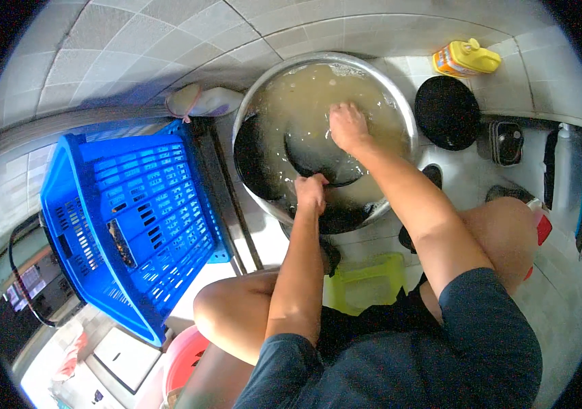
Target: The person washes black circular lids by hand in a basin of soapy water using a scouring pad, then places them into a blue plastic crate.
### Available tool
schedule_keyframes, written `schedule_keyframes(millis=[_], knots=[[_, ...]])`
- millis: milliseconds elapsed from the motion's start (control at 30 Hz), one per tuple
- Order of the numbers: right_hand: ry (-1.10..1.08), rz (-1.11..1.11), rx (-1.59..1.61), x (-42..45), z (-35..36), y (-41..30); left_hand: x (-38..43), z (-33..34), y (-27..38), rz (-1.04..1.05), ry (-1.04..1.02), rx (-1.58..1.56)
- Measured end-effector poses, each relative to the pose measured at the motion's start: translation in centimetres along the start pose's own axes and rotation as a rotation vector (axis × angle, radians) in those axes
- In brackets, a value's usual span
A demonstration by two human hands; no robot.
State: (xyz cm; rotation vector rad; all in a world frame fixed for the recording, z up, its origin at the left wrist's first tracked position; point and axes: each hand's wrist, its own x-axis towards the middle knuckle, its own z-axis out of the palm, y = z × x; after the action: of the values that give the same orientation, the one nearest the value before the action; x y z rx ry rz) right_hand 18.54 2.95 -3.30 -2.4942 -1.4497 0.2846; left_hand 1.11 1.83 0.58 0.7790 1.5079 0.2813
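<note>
A large round metal basin point(407, 117) of murky, bubbly water stands before me. My left hand point(311, 192) grips the near rim of a dark round pan or tray point(316, 166), partly under the water. Over this piece, my right hand point(347, 124) reaches down with curled fingers at the water's surface. Whatever may be under those fingers is hidden. Another black round piece point(252, 158) leans inside the basin's left side. More dark material point(344, 220) shows at the near edge, its shape unclear.
Left of the basin lies a blue plastic crate point(143, 204) on its side. Beyond the basin's right are a yellow jug point(467, 57) and a black disc point(447, 112) on the tiles. A lime-green plastic stool point(367, 281) is between my legs. A pink bucket point(183, 358) stands at lower left.
</note>
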Motion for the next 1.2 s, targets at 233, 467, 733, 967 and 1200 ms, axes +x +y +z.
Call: schedule_keyframes(millis=[233,467,733,967,1200], knots=[[-0.192,-0.248,0.110,0.7,-2.0,-4.1,-1.2,-0.4,0.7,-0.057,-0.085,-0.183],[-0.267,-0.555,0.199,-2.8,-1.5,-4.4,-0.4,1.0,-1.5,-0.011,-0.222,-0.316],[-0.509,-0.540,0.251,-6.3,-4.3,-5.1,4.7,-1.7,-8.5,0.284,-0.315,-0.244],[-0.638,-0.374,0.003,-2.8,-4.4,-3.4,3.6,-0.9,-8.0,0.213,-0.281,-0.082],[-0.509,-0.173,-0.036,-1.4,-5.1,-2.9,6.1,-3.0,-10.6,0.875,-0.204,0.275]])
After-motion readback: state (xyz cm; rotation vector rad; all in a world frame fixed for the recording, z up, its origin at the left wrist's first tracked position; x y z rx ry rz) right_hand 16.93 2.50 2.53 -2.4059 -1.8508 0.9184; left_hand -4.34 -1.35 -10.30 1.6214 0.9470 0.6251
